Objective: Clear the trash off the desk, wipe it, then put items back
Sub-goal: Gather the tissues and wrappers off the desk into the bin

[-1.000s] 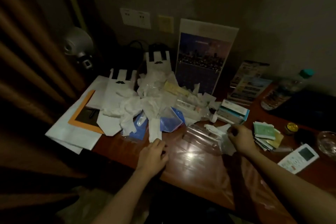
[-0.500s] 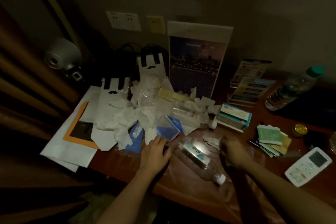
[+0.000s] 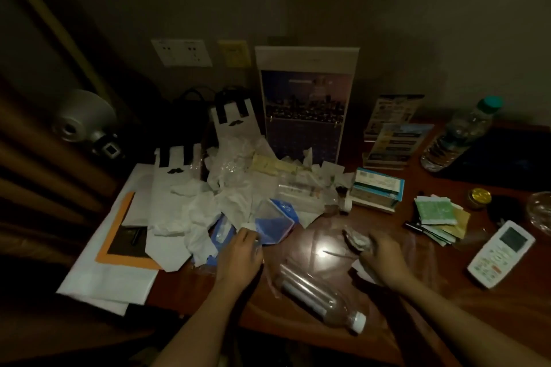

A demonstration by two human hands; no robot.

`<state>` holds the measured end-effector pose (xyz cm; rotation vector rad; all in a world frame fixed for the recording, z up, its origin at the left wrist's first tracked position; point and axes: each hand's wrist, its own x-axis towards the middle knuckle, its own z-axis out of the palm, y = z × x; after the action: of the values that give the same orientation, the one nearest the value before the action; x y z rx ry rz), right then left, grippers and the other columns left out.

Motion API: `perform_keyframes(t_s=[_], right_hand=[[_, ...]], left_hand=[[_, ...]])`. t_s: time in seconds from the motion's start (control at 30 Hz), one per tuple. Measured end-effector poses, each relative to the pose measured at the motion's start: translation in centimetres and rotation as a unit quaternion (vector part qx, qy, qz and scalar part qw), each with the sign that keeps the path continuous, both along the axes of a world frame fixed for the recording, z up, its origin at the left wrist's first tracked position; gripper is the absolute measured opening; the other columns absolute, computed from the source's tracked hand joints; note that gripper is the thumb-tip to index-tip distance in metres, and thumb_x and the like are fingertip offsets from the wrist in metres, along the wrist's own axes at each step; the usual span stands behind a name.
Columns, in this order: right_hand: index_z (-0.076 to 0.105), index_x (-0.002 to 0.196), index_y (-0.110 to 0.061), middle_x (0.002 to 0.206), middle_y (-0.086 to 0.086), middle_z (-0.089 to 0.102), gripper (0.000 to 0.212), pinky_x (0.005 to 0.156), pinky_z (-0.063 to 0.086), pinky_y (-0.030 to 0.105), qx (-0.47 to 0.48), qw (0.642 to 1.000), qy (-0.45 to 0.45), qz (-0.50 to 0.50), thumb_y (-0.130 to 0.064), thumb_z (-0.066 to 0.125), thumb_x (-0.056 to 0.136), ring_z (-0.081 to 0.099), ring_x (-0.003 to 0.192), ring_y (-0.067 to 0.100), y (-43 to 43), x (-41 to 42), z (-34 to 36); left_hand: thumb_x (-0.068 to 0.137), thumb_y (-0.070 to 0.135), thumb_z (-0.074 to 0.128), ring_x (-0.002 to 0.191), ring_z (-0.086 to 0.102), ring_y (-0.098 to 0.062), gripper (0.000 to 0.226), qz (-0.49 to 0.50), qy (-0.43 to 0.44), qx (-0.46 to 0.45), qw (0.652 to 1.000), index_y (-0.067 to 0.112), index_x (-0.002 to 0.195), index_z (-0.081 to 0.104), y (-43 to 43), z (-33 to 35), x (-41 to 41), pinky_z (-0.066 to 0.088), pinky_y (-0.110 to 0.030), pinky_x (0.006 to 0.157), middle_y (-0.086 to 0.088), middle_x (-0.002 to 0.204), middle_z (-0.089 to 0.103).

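A heap of trash covers the desk's [image 3: 322, 250] left middle: crumpled white tissues [image 3: 202, 208], a blue plastic bag [image 3: 274, 223] and clear wrappers [image 3: 301, 188]. My left hand [image 3: 238, 253] sits at the heap's near edge, fingers curled, pinching a small white scrap [image 3: 249, 226] beside the blue bag. My right hand [image 3: 383, 259] is blurred and grips a crumpled grey wrapper [image 3: 356, 240] just above the wood. An empty clear bottle [image 3: 319, 298] with a white cap lies on its side between my forearms, near the front edge.
White paper bags [image 3: 170, 188] and an orange-edged folder [image 3: 119, 232] lie left. A calendar [image 3: 307, 110] and brochures [image 3: 390, 128] stand at the back. To the right are a box [image 3: 377, 191], sachets [image 3: 438, 214], a remote [image 3: 501, 253], a jar [image 3: 478, 198] and a water bottle [image 3: 459, 134].
The empty bottle has moved from mid-desk toward the front edge. My right hand has lifted a crumpled wrapper. My left hand shifted slightly to the blue bag.
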<state>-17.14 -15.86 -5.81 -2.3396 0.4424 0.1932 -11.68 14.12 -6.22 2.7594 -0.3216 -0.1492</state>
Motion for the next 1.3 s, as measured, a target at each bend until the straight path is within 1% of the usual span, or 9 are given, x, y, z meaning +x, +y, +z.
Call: perform_keyframes(t_s=[0.13,0.23,0.33,0.5,0.6,0.87,1.0,1.17,1.3], right_hand=[[0.038,0.058,-0.03,0.066,-0.014,0.04,0.047,0.053,0.028,0.014,-0.004,0.999,-0.037,0.007,-0.003,0.071,0.076,0.04,0.061,0.002,3.8,-0.2,1.6],[0.036,0.056,-0.031,0.064,-0.013,0.041,0.049,0.053,0.03,0.015,0.005,0.998,-0.055,0.013,-0.004,0.072,0.076,0.04,0.06,0.001,6.4,0.5,2.6],[0.037,0.058,-0.034,0.067,-0.013,0.041,0.049,0.056,0.031,0.013,-0.002,0.998,-0.042,0.037,-0.004,0.073,0.075,0.041,0.062,0.0,9.0,0.0,2.4],[0.037,0.065,-0.037,0.079,-0.013,0.039,0.048,0.062,0.032,0.009,-0.016,0.997,-0.03,0.067,-0.003,0.07,0.074,0.04,0.07,-0.003,11.7,-0.1,1.4],[0.037,0.063,-0.033,0.076,-0.014,0.038,0.047,0.06,0.033,0.009,-0.02,0.999,-0.028,0.032,-0.002,0.07,0.074,0.039,0.066,-0.002,12.6,0.8,1.6],[0.039,0.066,-0.032,0.079,-0.018,0.036,0.039,0.063,0.032,0.011,-0.042,0.997,-0.022,0.055,-0.004,0.064,0.077,0.04,0.066,-0.002,12.5,2.4,1.8],[0.057,0.108,-0.012,0.133,-0.004,0.038,0.031,0.09,0.033,0.004,-0.073,0.983,-0.027,0.168,-0.003,0.057,0.079,0.047,0.114,0.012,12.4,4.1,2.6],[0.047,0.132,-0.012,0.153,-0.002,-0.012,0.042,0.104,0.027,0.014,-0.071,0.948,0.037,0.309,-0.022,0.058,0.092,-0.006,0.14,0.013,13.9,7.8,1.9],[0.041,0.137,-0.005,0.157,0.012,0.012,0.051,0.108,0.026,0.024,-0.11,0.931,0.128,0.323,-0.015,0.058,0.09,0.023,0.143,0.026,13.9,8.7,0.4]], left_hand=[[0.071,0.037,0.05,0.088,0.06,-0.023,0.04,-0.063,-0.06,0.021,0.996,0.016,0.101,0.066,2.0,0.4,2.0,0.054,-0.03,0.065,-0.002,0.1,0.065],[0.047,0.055,0.075,0.116,0.039,-0.032,0.092,-0.094,-0.06,0.075,0.991,0.026,0.13,0.048,2.9,0.8,4.0,0.05,-0.049,0.086,-0.009,0.131,0.053],[0.033,0.068,0.078,0.13,0.025,-0.04,0.124,-0.108,-0.015,0.125,0.986,0.031,0.143,0.035,3.8,0.6,5.4,0.023,-0.058,0.106,-0.011,0.149,0.029],[0.05,0.076,0.072,0.138,-0.023,-0.043,0.137,-0.089,0.042,0.175,0.98,0.044,0.142,-0.025,3.7,0.9,8.1,-0.013,-0.065,0.106,-0.002,0.152,-0.033],[0.056,0.076,0.07,0.139,-0.023,-0.047,0.137,-0.116,0.096,0.228,0.962,0.042,0.132,-0.039,3.4,1.0,8.4,-0.012,-0.069,0.105,-0.003,0.149,-0.04],[0.067,0.05,0.08,0.135,0.02,-0.037,0.121,-0.164,0.169,0.135,0.962,0.034,0.15,-0.006,1.9,-0.4,7.7,0.027,-0.042,0.112,-0.005,0.156,0.003],[0.071,0.048,0.077,0.13,0.03,-0.031,0.112,-0.183,0.132,0.112,0.968,0.033,0.151,0.0,1.9,-1.0,7.3,0.035,-0.04,0.103,-0.001,0.152,0.018],[0.048,0.082,0.064,0.128,0.041,-0.035,0.114,-0.144,0.018,0.157,0.977,0.036,0.146,0.029,3.8,0.1,6.9,0.01,-0.059,0.108,-0.002,0.145,0.038],[0.045,0.094,0.043,0.133,0.028,-0.045,0.117,-0.081,0.017,0.142,0.986,0.034,0.145,0.034,7.0,-0.5,6.8,-0.005,-0.067,0.107,-0.01,0.149,0.033]])
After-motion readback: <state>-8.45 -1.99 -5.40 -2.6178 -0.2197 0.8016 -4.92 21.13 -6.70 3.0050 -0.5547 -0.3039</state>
